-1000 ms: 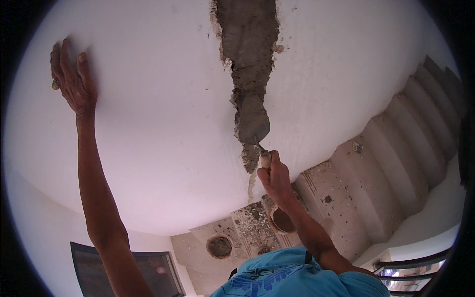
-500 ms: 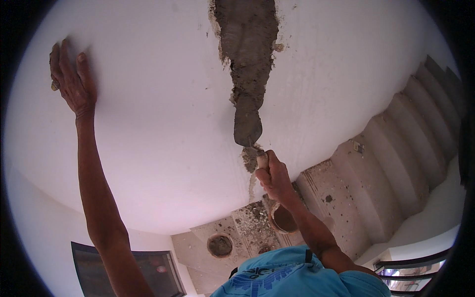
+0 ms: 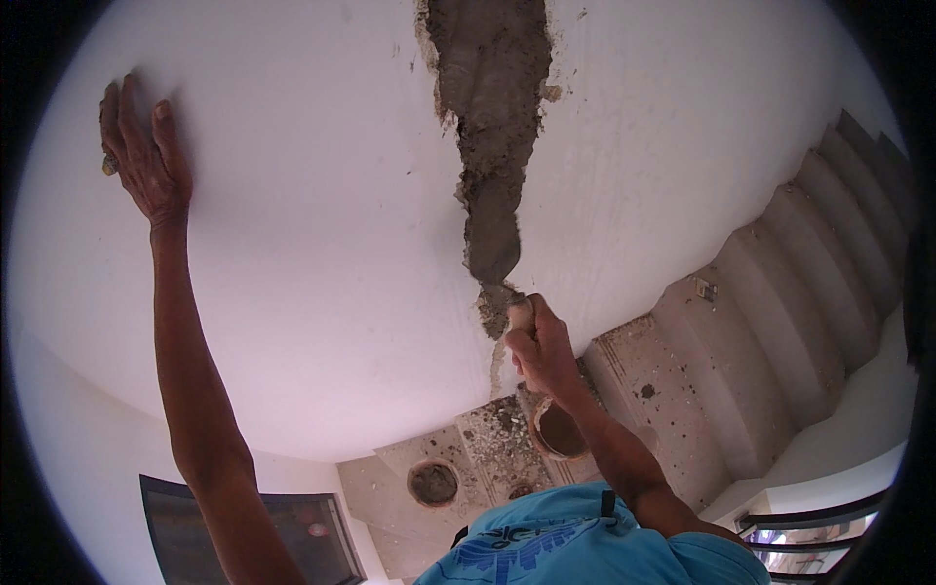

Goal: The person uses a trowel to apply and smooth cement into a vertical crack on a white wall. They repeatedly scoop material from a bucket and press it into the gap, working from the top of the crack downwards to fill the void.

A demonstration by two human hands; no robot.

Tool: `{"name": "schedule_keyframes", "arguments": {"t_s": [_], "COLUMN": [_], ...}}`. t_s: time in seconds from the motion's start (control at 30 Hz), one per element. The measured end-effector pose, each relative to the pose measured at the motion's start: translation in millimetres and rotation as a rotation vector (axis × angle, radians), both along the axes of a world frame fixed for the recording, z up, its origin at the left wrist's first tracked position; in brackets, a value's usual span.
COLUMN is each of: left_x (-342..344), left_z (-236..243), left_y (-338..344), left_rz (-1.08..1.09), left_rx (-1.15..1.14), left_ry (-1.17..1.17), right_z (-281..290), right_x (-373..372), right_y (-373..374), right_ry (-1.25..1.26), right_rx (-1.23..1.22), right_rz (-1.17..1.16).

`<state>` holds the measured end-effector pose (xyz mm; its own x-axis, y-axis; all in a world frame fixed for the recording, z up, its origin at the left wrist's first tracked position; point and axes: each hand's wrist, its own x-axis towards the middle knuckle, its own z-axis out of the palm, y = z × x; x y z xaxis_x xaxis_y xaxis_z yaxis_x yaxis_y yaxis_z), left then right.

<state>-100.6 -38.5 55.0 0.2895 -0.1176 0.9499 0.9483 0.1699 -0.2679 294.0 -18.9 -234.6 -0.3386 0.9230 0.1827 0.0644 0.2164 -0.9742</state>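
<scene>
My left hand (image 3: 146, 161) lies against the white wall (image 3: 312, 244) at the upper left, its fingers stretched out and a ring on one of them. In my right hand (image 3: 544, 346) is a trowel (image 3: 494, 244), gripped by its pale handle. The trowel's mortar-coloured blade rests on a rough strip of grey mortar (image 3: 492, 107) that runs down the wall and narrows toward the bottom. Below the blade, a ragged patch of mortar (image 3: 492, 317) shows beside the handle. Where the blade ends and the mortar begins is hard to make out.
Stairs (image 3: 780, 292) climb along the wall's foot to the right. Beneath me, a round bowl of mortar (image 3: 432, 483) and a second round container (image 3: 561, 431) stand among scattered debris (image 3: 502, 434). A dark framed panel (image 3: 283, 531) is at the lower left.
The trowel has shifted slightly to the right, and its blade now sits flatter against the mortar. My left hand keeps its place on the wall.
</scene>
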Motion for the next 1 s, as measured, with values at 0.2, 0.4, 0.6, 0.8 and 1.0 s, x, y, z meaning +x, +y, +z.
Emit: {"name": "schedule_keyframes", "arguments": {"t_s": [0.2,0.4,0.6,0.8,1.0], "left_x": [2,-1,-1,-1,-3], "left_z": [0,0,-1,0,0], "left_y": [1,1,0,0,0], "left_rz": [0.000,-0.007,0.003,0.009,0.023], "left_rx": [-0.006,-0.009,0.000,-0.001,-0.002], "left_ry": [-0.013,-0.005,-0.011,-0.005,-0.009], "right_z": [-1,6,10,18,16], "right_x": [9,6,5,6,6], "right_y": [-4,-5,-6,-5,-10], "right_ry": [0.041,0.069,0.111,0.112,0.199], "right_rx": [-0.066,-0.123,-0.174,-0.221,-0.230], "right_rz": [0.036,0.064,0.135,0.154,0.163]}}
